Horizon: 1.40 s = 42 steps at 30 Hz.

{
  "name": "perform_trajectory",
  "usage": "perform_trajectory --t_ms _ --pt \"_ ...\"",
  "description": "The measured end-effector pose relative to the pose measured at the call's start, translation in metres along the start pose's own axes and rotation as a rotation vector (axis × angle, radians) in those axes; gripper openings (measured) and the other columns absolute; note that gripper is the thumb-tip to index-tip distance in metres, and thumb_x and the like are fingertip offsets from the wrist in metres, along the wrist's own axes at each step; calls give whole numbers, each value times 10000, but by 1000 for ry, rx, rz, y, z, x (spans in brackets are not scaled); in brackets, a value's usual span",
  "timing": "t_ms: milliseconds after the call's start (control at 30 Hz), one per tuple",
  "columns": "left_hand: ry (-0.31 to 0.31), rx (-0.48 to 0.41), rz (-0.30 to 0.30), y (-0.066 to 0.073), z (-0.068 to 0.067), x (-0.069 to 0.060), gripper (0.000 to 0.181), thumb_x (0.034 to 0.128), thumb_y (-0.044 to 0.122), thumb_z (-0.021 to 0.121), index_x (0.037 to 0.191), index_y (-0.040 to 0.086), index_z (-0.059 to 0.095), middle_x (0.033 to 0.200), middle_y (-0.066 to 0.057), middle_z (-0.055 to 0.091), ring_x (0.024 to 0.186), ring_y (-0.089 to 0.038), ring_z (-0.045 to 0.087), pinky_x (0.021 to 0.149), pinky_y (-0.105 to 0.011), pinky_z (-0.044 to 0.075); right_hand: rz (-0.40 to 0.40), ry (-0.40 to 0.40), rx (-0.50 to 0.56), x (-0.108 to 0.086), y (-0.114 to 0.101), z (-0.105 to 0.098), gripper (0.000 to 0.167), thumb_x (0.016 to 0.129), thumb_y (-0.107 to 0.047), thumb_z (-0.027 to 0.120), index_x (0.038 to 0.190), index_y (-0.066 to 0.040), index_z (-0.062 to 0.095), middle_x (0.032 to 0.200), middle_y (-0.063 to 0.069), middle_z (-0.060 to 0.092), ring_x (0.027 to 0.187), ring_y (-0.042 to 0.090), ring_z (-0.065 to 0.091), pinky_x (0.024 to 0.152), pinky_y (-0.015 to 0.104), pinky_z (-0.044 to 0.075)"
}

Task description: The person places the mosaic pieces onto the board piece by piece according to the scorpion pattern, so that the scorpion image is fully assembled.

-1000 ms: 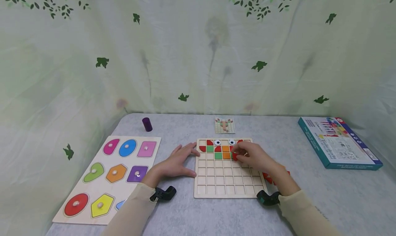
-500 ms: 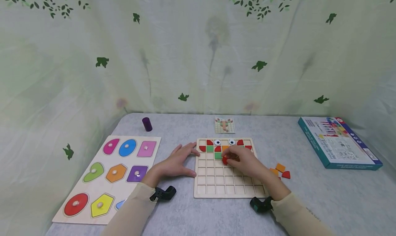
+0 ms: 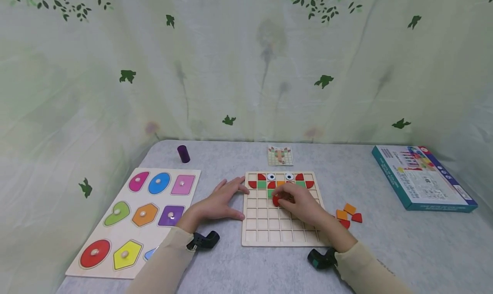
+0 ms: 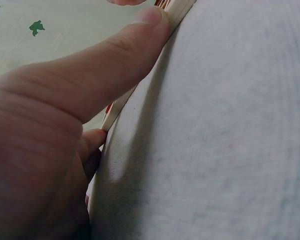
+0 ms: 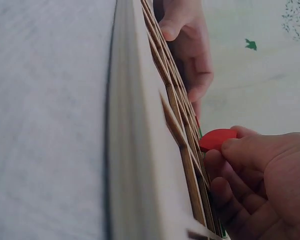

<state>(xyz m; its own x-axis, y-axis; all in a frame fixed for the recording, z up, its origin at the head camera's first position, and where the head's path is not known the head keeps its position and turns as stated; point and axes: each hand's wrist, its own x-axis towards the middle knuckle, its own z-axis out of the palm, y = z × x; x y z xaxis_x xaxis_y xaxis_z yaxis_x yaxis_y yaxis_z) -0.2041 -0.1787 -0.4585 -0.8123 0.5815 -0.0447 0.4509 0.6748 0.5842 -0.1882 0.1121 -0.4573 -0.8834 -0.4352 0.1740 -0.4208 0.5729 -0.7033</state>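
A wooden grid board [image 3: 265, 225] lies in front of me, with red, green and orange tiles and two eye tiles in its far rows. My right hand [image 3: 302, 204] is over the middle of the board and pinches a red quarter-circle tile [image 5: 217, 140] between thumb and fingers. The tile is just above the grid, below a green tile [image 3: 270, 193]. My left hand [image 3: 223, 200] rests against the board's left edge, thumb and fingers spread along it. In the left wrist view its thumb [image 4: 105, 70] touches the board's side. Part of the tiled rows is hidden behind my right hand.
Loose orange and red tiles [image 3: 341, 215] lie right of the board. A pattern card [image 3: 280, 156] sits beyond it. At left are a knobbed shape puzzle [image 3: 150, 200] and a dark purple cylinder [image 3: 183, 154]. A teal-edged box [image 3: 423, 178] lies at right.
My right hand has moved left across the board with the red tile, uncovering tiles at the upper right and the loose tiles beside the board. My left hand stays put.
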Motion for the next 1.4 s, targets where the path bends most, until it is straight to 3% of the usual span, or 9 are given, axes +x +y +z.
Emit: perform_trajectory --t_ms 433,833,1400 --pt "1 1 4 -2 1 1 680 763 441 844 1325 210 538 1675 -83 220 1570 -281 146 1272 -545 -10 -46 21 -77 -1 2 8 264 912 -70 700 1137 -202 739 957 -63 608 804 89 521 683 200 483" --pt "5 3 28 0 -1 0 665 762 401 854 1307 186 540 1669 -105 231 1564 -297 165 1266 -561 1 -69 20 -43 -3 1 7 194 905 -72 712 1041 -206 753 961 -39 590 806 91 517 675 197 480" --pt "-2 -8 7 1 -1 0 671 761 416 852 1312 186 544 1673 -101 220 1568 -300 147 1268 -558 -10 11 19 -39 -1 -1 6 122 890 -117 749 966 -213 763 914 -55 591 799 101 525 674 194 480"
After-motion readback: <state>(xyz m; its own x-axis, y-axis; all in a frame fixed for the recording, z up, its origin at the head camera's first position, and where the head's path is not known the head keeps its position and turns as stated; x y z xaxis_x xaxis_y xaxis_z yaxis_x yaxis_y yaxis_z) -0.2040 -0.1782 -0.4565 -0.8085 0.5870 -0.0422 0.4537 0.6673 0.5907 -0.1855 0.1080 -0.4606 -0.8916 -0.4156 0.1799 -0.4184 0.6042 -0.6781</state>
